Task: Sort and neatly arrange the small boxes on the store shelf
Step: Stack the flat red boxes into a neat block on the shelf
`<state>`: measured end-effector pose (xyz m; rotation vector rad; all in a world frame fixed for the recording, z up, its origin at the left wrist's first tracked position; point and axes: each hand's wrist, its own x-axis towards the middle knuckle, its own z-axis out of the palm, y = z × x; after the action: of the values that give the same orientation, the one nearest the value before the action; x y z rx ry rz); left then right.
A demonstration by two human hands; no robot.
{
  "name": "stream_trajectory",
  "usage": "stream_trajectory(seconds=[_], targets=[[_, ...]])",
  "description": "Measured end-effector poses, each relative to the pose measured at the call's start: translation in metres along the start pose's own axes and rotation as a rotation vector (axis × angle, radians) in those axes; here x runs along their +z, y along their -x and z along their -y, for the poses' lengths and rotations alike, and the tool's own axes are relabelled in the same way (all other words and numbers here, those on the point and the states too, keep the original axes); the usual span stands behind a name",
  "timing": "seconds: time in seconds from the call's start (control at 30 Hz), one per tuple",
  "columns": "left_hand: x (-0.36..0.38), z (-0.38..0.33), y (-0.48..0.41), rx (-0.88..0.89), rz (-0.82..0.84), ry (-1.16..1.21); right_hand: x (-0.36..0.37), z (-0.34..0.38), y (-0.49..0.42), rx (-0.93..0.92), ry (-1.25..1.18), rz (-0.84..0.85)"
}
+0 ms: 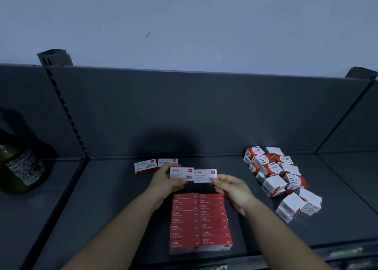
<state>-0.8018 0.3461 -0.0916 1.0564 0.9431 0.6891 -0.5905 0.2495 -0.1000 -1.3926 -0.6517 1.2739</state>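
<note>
My left hand [165,180] grips a white staple box [181,173] with a red logo, held upright above the shelf. My right hand [229,185] pinches a second white staple box [205,175] right beside the first; their edges touch. Just below them, two neat columns of several red staple boxes [200,222] run toward the shelf's front edge. Two more white staple boxes [155,165] lie loose at the back, left of my left hand. A jumbled heap of white-and-red paper-clip boxes [280,179] fills the right part of the shelf.
The dark grey shelf [114,204] has a back panel and a slotted upright [65,110] at the left. A dark bottle with a label [22,167] stands on the neighbouring shelf bay at far left. Bare shelf surface lies left of the red columns.
</note>
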Motion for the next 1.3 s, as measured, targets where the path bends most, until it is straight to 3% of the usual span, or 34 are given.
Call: stream_trajectory(seconds=[0.17, 0.27, 0.5, 0.7, 1.1, 1.3], targets=[[-0.004, 0.000, 0.002, 0.030, -0.018, -0.048, -0.004, -0.002, 0.000, -0.022, 0.016, 0.009], [-0.010, 0.001, 0.004, 0.102, -0.060, -0.247, -0.006, -0.007, 0.002, -0.094, 0.141, -0.018], [-0.019, 0.008, 0.010, 0.113, 0.077, -0.537, -0.011, 0.008, -0.002, -0.077, 0.422, 0.049], [-0.019, 0.012, 0.008, 0.089, 0.049, -0.567, -0.015, 0.018, 0.003, -0.094, 0.646, 0.197], [-0.014, 0.016, 0.009, 0.063, 0.115, -0.653, -0.014, 0.011, 0.009, -0.121, 0.670, 0.154], [-0.015, 0.015, 0.009, 0.083, 0.169, -0.670, -0.014, 0.021, 0.005, -0.073, 0.725, 0.235]])
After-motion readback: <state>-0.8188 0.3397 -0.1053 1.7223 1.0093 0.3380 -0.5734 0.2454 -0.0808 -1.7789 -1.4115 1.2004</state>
